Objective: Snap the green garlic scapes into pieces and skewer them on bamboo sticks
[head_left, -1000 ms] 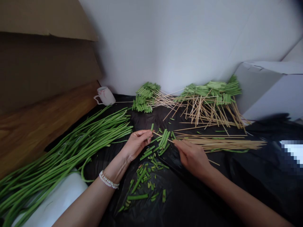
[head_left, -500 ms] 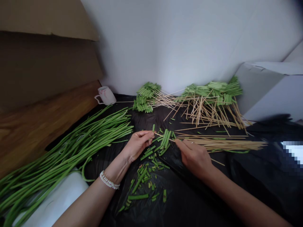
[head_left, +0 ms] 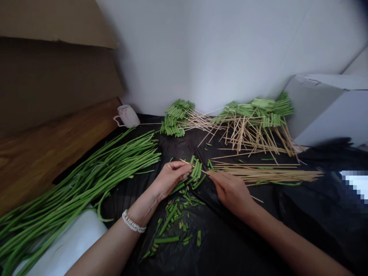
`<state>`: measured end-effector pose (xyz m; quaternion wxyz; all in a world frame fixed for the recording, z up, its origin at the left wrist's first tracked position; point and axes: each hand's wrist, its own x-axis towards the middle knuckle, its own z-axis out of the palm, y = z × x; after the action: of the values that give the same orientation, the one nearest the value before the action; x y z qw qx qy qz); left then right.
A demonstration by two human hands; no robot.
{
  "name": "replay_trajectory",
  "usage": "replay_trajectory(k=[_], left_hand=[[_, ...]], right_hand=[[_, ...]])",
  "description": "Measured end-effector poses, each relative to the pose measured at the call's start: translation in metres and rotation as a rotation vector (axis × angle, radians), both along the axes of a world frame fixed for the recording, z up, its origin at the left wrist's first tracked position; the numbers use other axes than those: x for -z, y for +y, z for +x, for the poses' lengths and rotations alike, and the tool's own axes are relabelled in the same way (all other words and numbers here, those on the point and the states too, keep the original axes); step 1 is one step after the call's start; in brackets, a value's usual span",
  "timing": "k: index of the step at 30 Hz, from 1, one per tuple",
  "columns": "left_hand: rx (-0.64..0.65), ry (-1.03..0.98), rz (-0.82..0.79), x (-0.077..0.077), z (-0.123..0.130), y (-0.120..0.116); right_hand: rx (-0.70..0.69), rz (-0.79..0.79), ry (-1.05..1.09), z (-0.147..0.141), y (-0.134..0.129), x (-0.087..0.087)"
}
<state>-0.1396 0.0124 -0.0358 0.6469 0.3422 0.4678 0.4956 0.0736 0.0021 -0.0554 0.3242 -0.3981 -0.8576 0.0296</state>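
A thin bamboo skewer (head_left: pixel 196 169) lies between my two hands, with several short green bean pieces threaded side by side across it. My left hand (head_left: pixel 171 178) pinches its near end, and my right hand (head_left: pixel 230 191) holds the other end. Below the hands lies a scatter of cut green bean pieces (head_left: pixel 175 218). Long whole green beans (head_left: pixel 86 180) are heaped to the left of my left hand. To the right of my right hand lies a bundle of bare bamboo skewers (head_left: pixel 267 174).
Finished bean skewers (head_left: pixel 258 119) are piled at the back on the black plastic sheet (head_left: pixel 235 226). A white mug (head_left: pixel 127 116) stands at the sheet's far left corner. A wooden surface (head_left: pixel 43 153), cardboard (head_left: pixel 51 73), a white box (head_left: pixel 324 111) and a white wall surround the sheet.
My hands have drawn closer together, and the skewer with its bean pieces has shifted left and tilted slightly. A bean piece that stood upright near my left fingers is no longer visible there.
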Motion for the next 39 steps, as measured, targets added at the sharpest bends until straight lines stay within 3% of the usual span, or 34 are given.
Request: replay_trajectory(k=[4,12,19,25,30,34,39], left_hand=[[0.019,-0.017,-0.001,-0.001,0.001,-0.001],[0.030,-0.021,0.043,-0.003,0.003,-0.003],[-0.006,0.041,0.047,0.000,0.004,-0.002],[-0.007,0.126,0.089,0.004,0.004,-0.003],[0.031,0.243,0.184,0.002,0.001,-0.003],[0.057,0.249,0.209,0.000,0.001,-0.003],[0.010,0.346,0.220,-0.001,-0.007,0.002]], right_hand=[[0.021,0.091,0.019,0.002,0.000,-0.001],[0.006,0.115,0.034,0.002,0.002,0.001],[0.031,0.292,-0.063,0.002,0.000,0.000],[-0.004,0.004,-0.017,0.001,-0.003,-0.004],[-0.071,-0.110,0.106,0.001,0.002,-0.006],[-0.107,-0.118,0.173,0.001,0.004,-0.005],[-0.039,0.006,0.126,0.008,0.008,-0.002]])
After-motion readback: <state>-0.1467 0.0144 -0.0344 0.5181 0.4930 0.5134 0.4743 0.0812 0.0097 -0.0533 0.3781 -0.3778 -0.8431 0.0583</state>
